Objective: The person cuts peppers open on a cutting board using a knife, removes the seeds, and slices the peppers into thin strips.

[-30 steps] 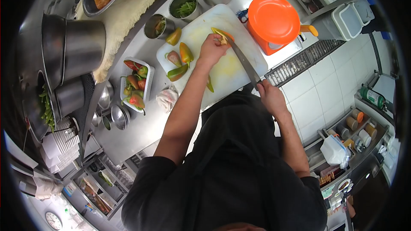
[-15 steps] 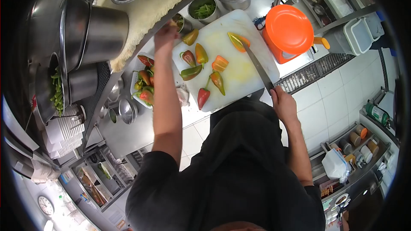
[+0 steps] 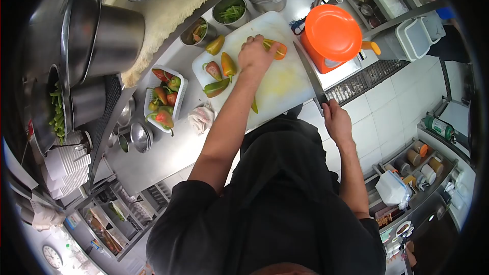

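Note:
My left hand reaches over the white cutting board, its fingers and thumb closed round a cut yellow-orange pepper. In my right hand is the handle of a kitchen knife, the long blade slanting along the board's right edge, apart from the pepper. Left of my left hand lie whole peppers: a yellow one, an orange-yellow one, a reddish one and a green one. My left forearm hides part of the board; a green pepper tip shows beside it.
A white basket of peppers and a crumpled cloth sit left of the board. Behind it stand metal bowls with scraps, green strips and more trimmings. An orange lidded container is close to the blade.
My left hand has come from the scrap bowl at the back left onto the board and taken hold of the cut pepper. The knife has drawn slightly away from that pepper.

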Motion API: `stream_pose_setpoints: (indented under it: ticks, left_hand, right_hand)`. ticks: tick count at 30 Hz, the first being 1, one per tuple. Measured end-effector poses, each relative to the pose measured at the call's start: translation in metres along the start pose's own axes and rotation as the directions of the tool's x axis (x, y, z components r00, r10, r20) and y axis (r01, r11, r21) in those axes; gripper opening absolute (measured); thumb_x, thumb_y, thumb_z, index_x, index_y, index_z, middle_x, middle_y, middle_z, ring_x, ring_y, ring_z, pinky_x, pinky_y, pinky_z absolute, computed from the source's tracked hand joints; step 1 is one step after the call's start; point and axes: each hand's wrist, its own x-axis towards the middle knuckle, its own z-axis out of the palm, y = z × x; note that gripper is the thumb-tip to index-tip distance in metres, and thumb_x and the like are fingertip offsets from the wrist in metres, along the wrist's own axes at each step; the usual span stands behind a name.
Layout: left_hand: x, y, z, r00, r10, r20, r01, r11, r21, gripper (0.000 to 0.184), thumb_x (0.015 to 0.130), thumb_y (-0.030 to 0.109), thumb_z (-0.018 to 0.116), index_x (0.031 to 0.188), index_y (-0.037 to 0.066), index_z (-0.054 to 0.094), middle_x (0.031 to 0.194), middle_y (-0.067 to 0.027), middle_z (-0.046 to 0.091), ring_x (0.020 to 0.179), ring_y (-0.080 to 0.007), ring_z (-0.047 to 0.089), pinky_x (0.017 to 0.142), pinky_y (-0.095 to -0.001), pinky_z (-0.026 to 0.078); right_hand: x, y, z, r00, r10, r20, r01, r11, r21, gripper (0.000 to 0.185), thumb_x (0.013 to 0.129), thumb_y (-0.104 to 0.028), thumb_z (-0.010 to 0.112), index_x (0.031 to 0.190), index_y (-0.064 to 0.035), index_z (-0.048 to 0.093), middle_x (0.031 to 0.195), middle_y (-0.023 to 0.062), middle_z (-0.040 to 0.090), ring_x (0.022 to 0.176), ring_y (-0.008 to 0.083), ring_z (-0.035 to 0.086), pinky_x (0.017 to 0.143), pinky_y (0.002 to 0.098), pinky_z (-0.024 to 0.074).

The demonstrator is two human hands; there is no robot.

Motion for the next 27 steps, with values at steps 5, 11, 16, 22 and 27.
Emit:
stream_pose_setpoints:
  ticks: [5, 11, 16, 22, 27]
  left_hand:
    - [0.002, -0.011, 0.020, 0.953, 0.296, 0.063, -0.292, 0.955, -0.054, 0.052, 0.089, 0.029, 0.083, 0.137, 0.012, 0.071, 0.141, -0.0104, 0.067, 0.134, -0.0312, 0.062, 0.112, -0.0429, 0.052]
    - [-0.004, -0.043, 0.018, 0.872, 0.481, 0.087, -0.443, 0.853, -0.276, 0.048, 0.086, 0.010, 0.082, 0.133, 0.011, 0.072, 0.133, -0.0095, 0.069, 0.122, -0.0310, 0.068, 0.108, -0.0405, 0.055]
    - [-0.014, -0.054, 0.027, 0.934, 0.351, 0.063, -0.306, 0.880, -0.364, 0.044, 0.086, 0.007, 0.082, 0.129, 0.008, 0.073, 0.125, -0.0094, 0.072, 0.104, -0.0274, 0.074, 0.094, -0.0382, 0.060]
    - [-0.007, -0.055, 0.028, 0.919, 0.388, 0.072, -0.343, 0.876, -0.338, 0.033, 0.088, 0.006, 0.081, 0.121, 0.007, 0.076, 0.119, -0.0093, 0.074, 0.098, -0.0270, 0.074, 0.091, -0.0378, 0.060]
    - [-0.004, -0.053, 0.018, 0.890, 0.451, 0.062, -0.424, 0.871, -0.249, 0.030, 0.087, 0.006, 0.079, 0.118, 0.007, 0.078, 0.119, -0.0092, 0.075, 0.102, -0.0298, 0.074, 0.093, -0.0384, 0.059]
  right_hand:
    - [-0.007, 0.007, 0.003, 0.999, -0.030, 0.018, 0.030, 0.999, 0.016, 0.030, 0.110, -0.031, 0.060, 0.100, -0.0036, 0.059, 0.083, 0.0241, 0.072, 0.080, 0.0482, 0.071, 0.070, 0.0588, 0.0531]
    - [-0.018, -0.008, -0.002, 0.999, -0.010, 0.034, 0.008, 0.998, 0.059, 0.024, 0.104, -0.025, 0.070, 0.105, -0.0043, 0.059, 0.085, 0.0198, 0.070, 0.083, 0.0461, 0.070, 0.072, 0.0555, 0.0536]
    - [-0.017, -0.017, -0.007, 0.993, -0.118, -0.005, 0.118, 0.993, 0.027, 0.023, 0.104, -0.025, 0.070, 0.112, -0.0050, 0.062, 0.094, 0.0196, 0.071, 0.087, 0.0442, 0.071, 0.074, 0.0539, 0.0548]
    - [-0.011, -0.029, -0.020, 0.984, -0.177, 0.035, 0.180, 0.977, -0.117, 0.022, 0.103, -0.025, 0.070, 0.113, -0.0068, 0.064, 0.094, 0.0176, 0.070, 0.087, 0.0424, 0.072, 0.074, 0.0535, 0.0571]
    - [-0.006, -0.035, -0.033, 0.981, -0.166, 0.101, 0.183, 0.963, -0.200, 0.022, 0.103, -0.026, 0.070, 0.113, -0.0067, 0.064, 0.096, 0.0188, 0.070, 0.085, 0.0433, 0.072, 0.074, 0.0538, 0.0584]
